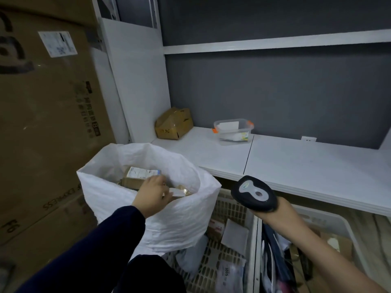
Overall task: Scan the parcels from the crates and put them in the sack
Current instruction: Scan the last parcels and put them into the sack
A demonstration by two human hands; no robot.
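Fingers (159, 181) of the left hand (151, 195) pinching a flat pale parcel (176, 192) just inside the mouth of the white sack (179, 218), above the boxed parcels (137, 176) already lying in it. Gripping the black scanner (254, 193) in the right hand (275, 214), over the two slatted crates (230, 208) just beside the sack, with further parcels (232, 233) lying in them. Behind, on the white worktop (296, 166), a crumpled carton (173, 123) and a clear tub (232, 130), well apart.

White shelf (296, 166), crumpled cardboard box (174, 123) back-left, clear plastic tub (232, 130) nearby
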